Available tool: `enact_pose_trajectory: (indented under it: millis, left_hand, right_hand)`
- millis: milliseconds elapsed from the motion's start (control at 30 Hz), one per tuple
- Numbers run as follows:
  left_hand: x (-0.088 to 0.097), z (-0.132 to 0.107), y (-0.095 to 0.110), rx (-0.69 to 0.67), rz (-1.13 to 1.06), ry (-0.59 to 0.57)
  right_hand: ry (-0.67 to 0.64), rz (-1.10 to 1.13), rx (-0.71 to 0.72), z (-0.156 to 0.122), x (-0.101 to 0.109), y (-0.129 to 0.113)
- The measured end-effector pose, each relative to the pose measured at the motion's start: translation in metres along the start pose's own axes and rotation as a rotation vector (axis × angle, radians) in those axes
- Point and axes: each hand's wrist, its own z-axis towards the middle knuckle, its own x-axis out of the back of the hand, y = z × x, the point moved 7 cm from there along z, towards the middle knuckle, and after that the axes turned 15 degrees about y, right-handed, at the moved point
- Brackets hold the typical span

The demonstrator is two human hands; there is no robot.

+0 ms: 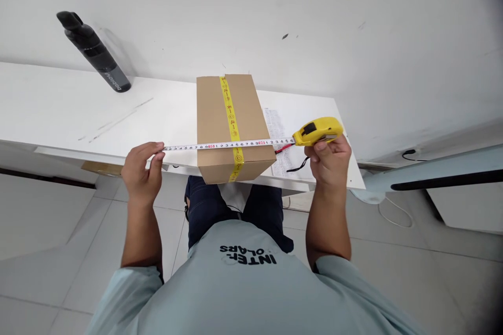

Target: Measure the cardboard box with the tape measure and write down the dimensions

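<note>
My right hand [329, 159] grips the yellow case of a tape measure [320, 130], with its black wrist strap hanging below. The white blade runs out to the left, and my left hand [144, 171] pinches its end between thumb and fingers. Under the stretched blade stands a brown cardboard box [214, 110], closed with a strip of yellow printed tape [231, 118]. The blade crosses over the box near its front edge; whether it touches the top I cannot tell. Numbers up to the mid-twenties show before the case.
The box rests on a narrow white table [165, 110] against a white wall. Right of it lies a printed paper [281, 120], with a red pen [283, 148] above it. A black bottle [96, 55] stands at the back left. A pale blue beam [444, 170] juts in from the right.
</note>
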Motion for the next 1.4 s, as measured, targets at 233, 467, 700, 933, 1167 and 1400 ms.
enact_pose_trajectory:
  millis: [233, 467, 700, 933, 1167, 1400]
  left_hand:
    - [-0.004, -0.004, 0.009, 0.028, -0.045, -0.023]
    - [-0.028, 0.003, 0.027, -0.008, -0.173, -0.091]
    - [-0.044, -0.009, 0.031, 0.015, -0.235, -0.226]
    - [-0.044, -0.016, 0.025, 0.059, -0.175, -0.236]
    - [-0.042, -0.010, 0.033, -0.102, -0.121, -0.170]
    - [-0.044, -0.011, 0.028, -0.074, -0.054, -0.191]
  right_hand:
    - [-0.071, -0.129, 0.019, -0.013, -0.006, 0.012]
    - [-0.145, -0.063, -0.066, -0.019, -0.025, 0.014]
    - [-0.167, -0.046, -0.045, -0.021, -0.028, 0.009]
    - [-0.183, -0.092, -0.042, -0.022, -0.029, 0.009]
    - [-0.161, -0.062, -0.065, -0.021, -0.028, 0.003]
    - [-0.116, -0.088, -0.046, -0.021, -0.019, -0.003]
